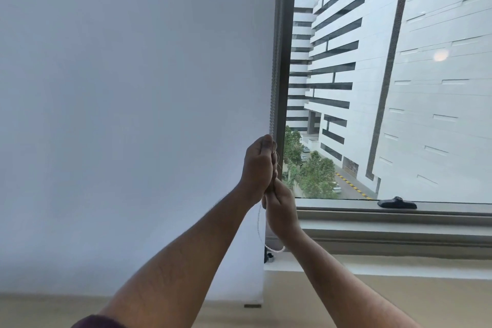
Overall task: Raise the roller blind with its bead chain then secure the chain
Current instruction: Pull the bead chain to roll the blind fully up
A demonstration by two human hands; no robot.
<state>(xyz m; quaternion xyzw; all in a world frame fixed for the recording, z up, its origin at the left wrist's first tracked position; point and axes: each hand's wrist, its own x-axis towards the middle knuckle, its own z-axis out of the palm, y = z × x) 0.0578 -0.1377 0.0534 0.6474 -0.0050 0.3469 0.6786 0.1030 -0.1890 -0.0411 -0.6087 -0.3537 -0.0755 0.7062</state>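
Note:
A white roller blind (133, 88) hangs fully down over the left window, its bottom bar (251, 305) near the sill. The bead chain (274, 74) runs down the blind's right edge beside the grey window frame. My left hand (259, 165) is closed around the chain, higher up. Directly below it, my right hand (281, 208) grips the same chain, touching the left hand. Below both hands the chain loops down to a small holder (269, 255) by the sill.
The grey vertical window frame (285, 48) stands just right of the chain. An uncovered pane on the right shows buildings outside. A black window handle (396, 204) lies on the lower frame. A beige sill (372, 287) runs along the bottom.

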